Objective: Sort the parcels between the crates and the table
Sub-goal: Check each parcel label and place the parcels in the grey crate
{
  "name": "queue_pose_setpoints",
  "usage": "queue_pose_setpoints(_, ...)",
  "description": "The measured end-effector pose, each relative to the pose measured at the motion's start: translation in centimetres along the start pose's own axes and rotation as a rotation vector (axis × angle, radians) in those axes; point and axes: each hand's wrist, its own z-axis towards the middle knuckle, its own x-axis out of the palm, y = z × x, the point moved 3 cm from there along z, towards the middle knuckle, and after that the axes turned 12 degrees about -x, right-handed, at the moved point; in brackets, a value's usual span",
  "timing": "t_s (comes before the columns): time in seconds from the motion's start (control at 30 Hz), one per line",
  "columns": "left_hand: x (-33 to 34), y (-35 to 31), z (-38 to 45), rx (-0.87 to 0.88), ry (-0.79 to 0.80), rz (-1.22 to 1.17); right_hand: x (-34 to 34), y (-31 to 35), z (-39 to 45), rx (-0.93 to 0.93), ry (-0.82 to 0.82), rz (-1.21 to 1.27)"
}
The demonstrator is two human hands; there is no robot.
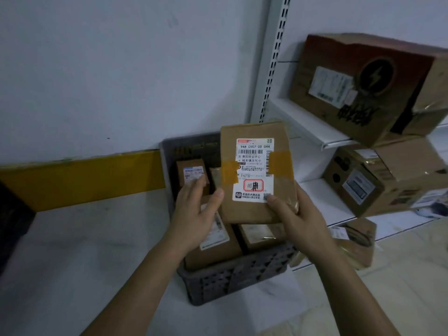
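1. The right hand (294, 214) holds a flat brown cardboard parcel (258, 173) at its lower right corner, thumb curled onto the front face beside the shipping label (254, 169), the other fingers hidden behind the parcel.
2. The parcel is lifted above a grey plastic crate (232, 275), label facing the camera; strips of amber tape (278, 163) cross the label from both sides, and a red-framed stamp sits low on the label.
3. The left hand (196, 214) is spread wide with fingers straight; its thumb tip touches the parcel's lower left edge, and the fingers reach over a small parcel (191, 170) standing in the crate's far left corner. Whether those fingertips actually touch that small parcel is hard to tell.
4. The crate stands on a white tabletop (84, 251), at its right edge, against a white wall with a yellow strip (84, 180) along the tabletop's far edge.
5. More brown parcels fill the crate: one with a white label (215, 241) near the front left corner and another (261, 235) at the front right.
6. To the right, a white shelf unit (312, 127) carries a large printed carton (368, 86) on the upper shelf and a labelled carton (383, 180) on the shelf below.
7. A further taped box (358, 241) lies low beside the crate's right side.
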Motion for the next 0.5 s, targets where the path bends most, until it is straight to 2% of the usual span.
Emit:
queue_pose_setpoints(0.1,0.5,2.2,2.8,-0.009,-0.129,0.373,-0.9,-2.2,4.4,-0.038,0.01,-0.066)
queue_pose_setpoints(0.23,0.9,4.3,6.4,0.026,-0.222,0.696,1.1,-5.0,10.9,-0.079,0.094,-0.174)
queue_pose_setpoints(0.37,0.8,5.4,9.1,0.018,-0.251,0.742,5.0,-7.9,17.0,-0.067,0.206,-0.279)
queue_pose_setpoints(0.5,0.4,5.5,11.5,0.003,-0.282,0.767,8.2,-10.8,21.6,0.054,0.301,-0.308)
